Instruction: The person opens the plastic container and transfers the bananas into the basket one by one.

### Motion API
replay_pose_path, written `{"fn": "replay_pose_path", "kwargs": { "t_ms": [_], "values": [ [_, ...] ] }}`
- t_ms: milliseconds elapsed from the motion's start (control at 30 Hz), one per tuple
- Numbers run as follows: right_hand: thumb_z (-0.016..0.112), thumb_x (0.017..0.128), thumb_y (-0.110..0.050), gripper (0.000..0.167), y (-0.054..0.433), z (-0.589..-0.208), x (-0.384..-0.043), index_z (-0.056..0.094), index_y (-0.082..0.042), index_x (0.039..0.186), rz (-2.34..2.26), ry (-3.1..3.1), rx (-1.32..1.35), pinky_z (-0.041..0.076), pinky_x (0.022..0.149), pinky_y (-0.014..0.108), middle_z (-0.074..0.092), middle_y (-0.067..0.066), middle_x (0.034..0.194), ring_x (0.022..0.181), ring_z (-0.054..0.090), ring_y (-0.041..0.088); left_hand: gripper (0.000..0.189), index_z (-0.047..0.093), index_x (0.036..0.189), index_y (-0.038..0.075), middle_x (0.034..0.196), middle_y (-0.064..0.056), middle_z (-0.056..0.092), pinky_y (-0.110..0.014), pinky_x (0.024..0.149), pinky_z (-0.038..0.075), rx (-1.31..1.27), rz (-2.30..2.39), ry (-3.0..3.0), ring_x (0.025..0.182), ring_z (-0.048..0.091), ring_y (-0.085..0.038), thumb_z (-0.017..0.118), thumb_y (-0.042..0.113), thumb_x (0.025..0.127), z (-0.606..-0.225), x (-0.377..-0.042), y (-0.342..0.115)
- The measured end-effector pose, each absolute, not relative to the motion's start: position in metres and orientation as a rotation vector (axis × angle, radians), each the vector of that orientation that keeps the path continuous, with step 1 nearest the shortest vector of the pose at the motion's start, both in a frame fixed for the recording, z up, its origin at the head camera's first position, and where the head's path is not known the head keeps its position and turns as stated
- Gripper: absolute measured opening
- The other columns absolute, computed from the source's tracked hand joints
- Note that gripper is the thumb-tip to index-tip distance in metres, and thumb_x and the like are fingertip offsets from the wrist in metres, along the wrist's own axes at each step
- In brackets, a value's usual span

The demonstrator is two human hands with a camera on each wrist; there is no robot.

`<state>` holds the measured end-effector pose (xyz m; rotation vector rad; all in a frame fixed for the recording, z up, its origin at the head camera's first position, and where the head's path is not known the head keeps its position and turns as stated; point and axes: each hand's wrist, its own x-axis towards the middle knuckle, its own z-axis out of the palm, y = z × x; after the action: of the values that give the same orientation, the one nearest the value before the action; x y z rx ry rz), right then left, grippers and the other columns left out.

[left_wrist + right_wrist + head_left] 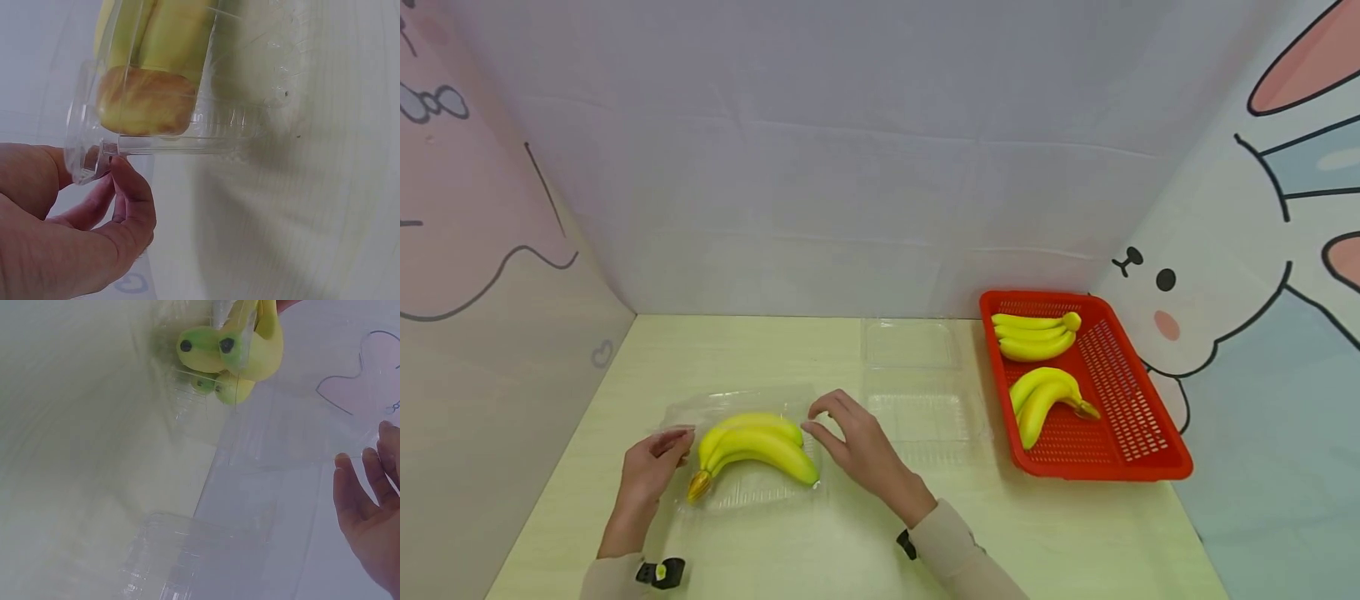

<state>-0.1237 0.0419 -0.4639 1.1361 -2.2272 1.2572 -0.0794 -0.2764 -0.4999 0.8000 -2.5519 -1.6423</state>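
Note:
A bunch of yellow bananas point(760, 446) lies in a clear plastic clamshell box point(741, 500) at the left of the table, stem end toward my left hand point(651, 471). That hand's thumb and fingers pinch the rim at the box's left end, plain in the left wrist view. The clear lid point(281, 434) is lifted above the bananas. My right hand point(861, 442) is at the lid's right side, its thumb and fingertips pinching the edge in the right wrist view. Dark tips of the bananas face the right wrist camera.
Another clear plastic box point(917, 417) stands opened out at the middle back. To the right is a red basket point(1131, 400) with two more banana bunches, one at the back point(1037, 337) and one nearer point(1045, 400). Printed cloth walls point(865, 167) enclose the table's back and sides.

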Motion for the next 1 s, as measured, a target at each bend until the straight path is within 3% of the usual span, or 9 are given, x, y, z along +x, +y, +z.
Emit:
{"fn": "replay_pose_path", "kwargs": {
  "t_ms": [233, 433, 733, 1000],
  "values": [
    [0.068, 0.101, -0.017, 0.014, 0.039, -0.461, -0.126, 0.062, -0.009, 0.109, 1.372, -2.305, 1.003, 0.055, 0.086, 0.025, 0.062, 0.003, 0.107, 0.100, 0.061, 0.016, 0.040, 0.061, 0.134, -0.009, 0.103, 0.007, 0.071, -0.017, 0.071, 0.055, 0.772, -1.673, -2.526, 0.082, 0.061, -0.005, 0.063, 0.017, 0.103, -0.499, -0.080, -0.275],
    [0.068, 0.101, -0.017, 0.016, 0.033, -0.461, -0.132, 0.063, -0.006, 0.111, 1.455, -2.274, 0.943, 0.060, 0.082, 0.040, 0.062, 0.004, 0.107, 0.102, 0.061, 0.018, 0.038, 0.061, 0.132, -0.009, 0.104, 0.003, 0.071, -0.019, 0.070, 0.055, 0.776, -1.641, -2.528, 0.081, 0.061, -0.006, 0.063, 0.016, 0.103, -0.499, -0.079, -0.274],
    [0.067, 0.102, -0.021, 0.021, 0.022, -0.457, -0.141, 0.063, -0.004, 0.113, 1.567, -2.278, 0.795, 0.059, 0.081, 0.040, 0.063, 0.005, 0.108, 0.101, 0.062, 0.026, 0.038, 0.062, 0.133, -0.007, 0.111, -0.005, 0.072, -0.019, 0.070, 0.055, 0.795, -1.607, -2.541, 0.081, 0.061, -0.008, 0.063, 0.018, 0.104, -0.499, -0.077, -0.273],
    [0.066, 0.102, -0.024, 0.022, 0.012, -0.454, -0.149, 0.061, -0.005, 0.114, 1.650, -2.239, 0.640, 0.058, 0.083, 0.038, 0.064, 0.005, 0.107, 0.101, 0.063, 0.020, 0.039, 0.062, 0.133, -0.006, 0.119, -0.015, 0.070, -0.019, 0.070, 0.055, 0.799, -1.560, -2.568, 0.081, 0.062, -0.010, 0.063, 0.020, 0.104, -0.498, -0.079, -0.272]
  ]
}}
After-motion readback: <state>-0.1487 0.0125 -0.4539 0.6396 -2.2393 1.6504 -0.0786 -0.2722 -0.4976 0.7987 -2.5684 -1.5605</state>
